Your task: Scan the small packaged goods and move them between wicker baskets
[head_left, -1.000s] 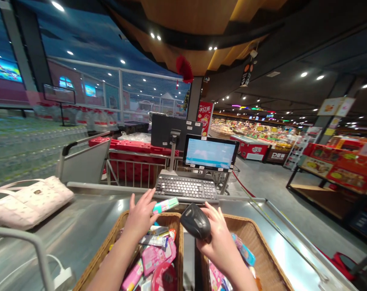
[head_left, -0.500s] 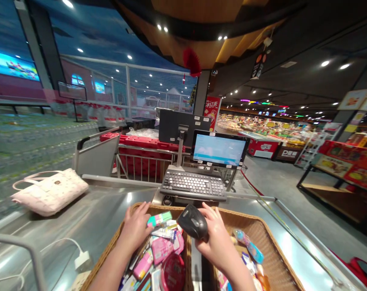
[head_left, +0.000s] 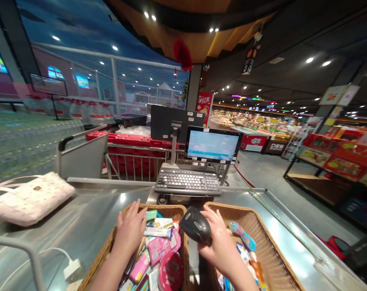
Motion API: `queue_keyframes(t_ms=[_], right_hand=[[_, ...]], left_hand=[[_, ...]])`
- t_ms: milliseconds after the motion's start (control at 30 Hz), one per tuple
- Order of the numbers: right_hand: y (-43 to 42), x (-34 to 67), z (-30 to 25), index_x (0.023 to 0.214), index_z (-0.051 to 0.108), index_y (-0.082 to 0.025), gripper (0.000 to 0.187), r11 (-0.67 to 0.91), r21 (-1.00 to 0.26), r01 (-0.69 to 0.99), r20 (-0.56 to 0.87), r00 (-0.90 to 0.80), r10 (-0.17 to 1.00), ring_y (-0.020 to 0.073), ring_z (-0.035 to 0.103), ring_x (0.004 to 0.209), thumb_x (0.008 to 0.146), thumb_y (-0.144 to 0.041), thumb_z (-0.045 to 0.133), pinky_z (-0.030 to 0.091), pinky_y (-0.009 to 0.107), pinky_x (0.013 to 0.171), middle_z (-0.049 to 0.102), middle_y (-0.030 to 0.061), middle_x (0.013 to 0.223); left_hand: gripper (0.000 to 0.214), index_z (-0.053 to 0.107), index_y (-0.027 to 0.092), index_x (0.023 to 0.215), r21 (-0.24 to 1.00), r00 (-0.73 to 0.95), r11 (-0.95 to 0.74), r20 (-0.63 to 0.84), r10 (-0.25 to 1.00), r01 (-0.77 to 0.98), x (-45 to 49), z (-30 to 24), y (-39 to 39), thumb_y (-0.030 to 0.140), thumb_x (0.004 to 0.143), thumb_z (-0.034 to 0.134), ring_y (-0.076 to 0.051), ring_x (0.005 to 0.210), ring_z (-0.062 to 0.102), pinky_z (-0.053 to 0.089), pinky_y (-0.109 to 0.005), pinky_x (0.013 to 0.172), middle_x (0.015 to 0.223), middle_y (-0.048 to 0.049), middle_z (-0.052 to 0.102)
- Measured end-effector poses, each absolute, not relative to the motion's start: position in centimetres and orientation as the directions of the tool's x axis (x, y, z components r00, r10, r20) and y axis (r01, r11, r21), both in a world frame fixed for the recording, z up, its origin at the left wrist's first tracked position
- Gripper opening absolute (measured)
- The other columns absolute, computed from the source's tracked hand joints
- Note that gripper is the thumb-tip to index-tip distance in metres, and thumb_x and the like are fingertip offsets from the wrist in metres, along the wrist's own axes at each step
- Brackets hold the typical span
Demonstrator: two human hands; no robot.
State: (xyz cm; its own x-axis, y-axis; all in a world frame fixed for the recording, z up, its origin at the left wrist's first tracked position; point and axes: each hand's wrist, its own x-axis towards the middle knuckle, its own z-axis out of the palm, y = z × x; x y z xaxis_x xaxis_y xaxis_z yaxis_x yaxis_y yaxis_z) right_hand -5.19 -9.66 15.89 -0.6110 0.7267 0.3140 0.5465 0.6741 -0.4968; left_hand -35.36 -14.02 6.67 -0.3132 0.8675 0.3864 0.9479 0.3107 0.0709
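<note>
Head view: left hand [head_left: 130, 232] lowered into basket [head_left: 177, 209], scanner [head_left: 197, 229] still gripped

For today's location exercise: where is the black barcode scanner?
Head view, low centre: the scanner is held in the right hand, over the gap between the left basket and right basket.

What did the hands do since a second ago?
The left hand brought the green-and-pink packet down from above the rim into the left basket; whether it still grips it is unclear. The right hand kept hold of the black scanner between the baskets. The white handbag, keyboard and screen stayed put.
</note>
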Motion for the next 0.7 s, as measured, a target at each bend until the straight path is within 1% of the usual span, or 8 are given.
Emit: queue_keyframes(t_ms=[100,267,367,400,467,600,633,700], right_hand=[[-9.4,-2.7,15.5,0.122,0.06,-0.026,0.063,0.645,-0.491,0.585,0.35,-0.546,0.761,0.0312,0.037,0.14,0.062,-0.01,0.052,0.015,0.062,0.117,0.059,0.0057,0.129],[-9.1,3.2,15.3,0.114,0.063,-0.022,0.05,0.562,-0.476,0.677,0.431,-0.377,0.82,0.0336,0.039,0.137,0.067,-0.012,0.053,0.02,0.063,0.116,0.061,0.009,0.126],[-8.8,7.1,15.1,0.118,0.06,-0.019,0.051,0.502,-0.472,0.725,0.501,-0.248,0.829,0.0351,0.043,0.134,0.067,-0.015,0.055,0.025,0.062,0.114,0.061,0.012,0.127],[-8.8,8.3,14.9,0.12,0.058,-0.018,0.051,0.475,-0.472,0.742,0.513,-0.207,0.833,0.0355,0.044,0.133,0.068,-0.016,0.056,0.024,0.063,0.114,0.06,0.0127,0.127],[-8.6,10.7,14.5,0.121,0.056,-0.018,0.052,0.437,-0.461,0.773,0.531,-0.154,0.833,0.0371,0.045,0.132,0.07,-0.021,0.058,0.024,0.065,0.113,0.06,0.0138,0.128],[-8.3,14.0,13.8,0.121,0.055,-0.016,0.051,0.401,-0.444,0.801,0.552,-0.108,0.827,0.0369,0.043,0.134,0.07,-0.02,0.058,0.03,0.062,0.111,0.06,0.0153,0.127],[-8.3,14.6,13.7,0.121,0.055,-0.016,0.051,0.397,-0.443,0.804,0.55,-0.106,0.829,0.0362,0.042,0.135,0.07,-0.019,0.057,0.03,0.062,0.112,0.06,0.0153,0.127],[-8.0,15.5,13.7,0.121,0.054,-0.016,0.051,0.385,-0.45,0.806,0.541,-0.098,0.836,0.035,0.042,0.135,0.07,-0.018,0.057,0.028,0.061,0.113,0.059,0.0152,0.128]], left_hand=[[0.038,0.065,0.019,0.121,0.086,-0.221,0.204,0.422,0.879,0.975,-33.4,7.1,-12.4,0.022,0.089,0.044,-0.035,0.135,0.044,0.03,-0.067,0.107,0.148,-0.0179,0.044],[0.036,0.064,0.022,0.121,0.135,-0.006,-0.063,0.46,0.888,0.989,-27.3,7.4,-9.1,0.026,0.087,0.05,-0.034,0.137,0.041,0.03,-0.066,0.108,0.15,-0.015,0.042],[0.036,0.063,0.024,0.121,0.142,0.142,-0.227,0.447,0.883,0.964,-22.4,7.6,-7.2,0.026,0.086,0.053,-0.033,0.14,0.037,0.027,-0.065,0.111,0.152,-0.0135,0.04],[0.037,0.063,0.024,0.121,0.144,0.186,-0.271,0.433,0.882,0.952,-20.7,7.7,-6.5,0.025,0.086,0.054,-0.032,0.141,0.035,0.026,-0.064,0.112,0.152,-0.0137,0.039],[0.039,0.061,0.023,0.123,0.158,0.263,-0.344,0.387,0.884,0.925,-17.4,7.9,-5.3,0.027,0.085,0.056,-0.032,0.143,0.032,0.024,-0.063,0.114,0.154,-0.0143,0.037],[0.041,0.06,0.022,0.124,0.196,0.411,-0.462,0.251,0.876,0.865,-11.2,7.7,-3.0,0.035,0.085,0.057,-0.031,0.146,0.026,0.017,-0.06,0.117,0.155,-0.0152,0.034],[0.041,0.061,0.023,0.124,0.202,0.446,-0.483,0.204,0.872,0.852,-9.8,7.3,-2.5,0.037,0.085,0.056,-0.031,0.146,0.025,0.016,-0.061,0.117,0.155,-0.0147,0.034],[0.039,0.065,0.022,0.119,0.194,0.511,-0.514,0.066,0.857,0.836,-7.2,6.2,-1.7,0.039,0.084,0.057,-0.032,0.145,0.027,0.015,-0.062,0.116,0.153,-0.014,0.039]])
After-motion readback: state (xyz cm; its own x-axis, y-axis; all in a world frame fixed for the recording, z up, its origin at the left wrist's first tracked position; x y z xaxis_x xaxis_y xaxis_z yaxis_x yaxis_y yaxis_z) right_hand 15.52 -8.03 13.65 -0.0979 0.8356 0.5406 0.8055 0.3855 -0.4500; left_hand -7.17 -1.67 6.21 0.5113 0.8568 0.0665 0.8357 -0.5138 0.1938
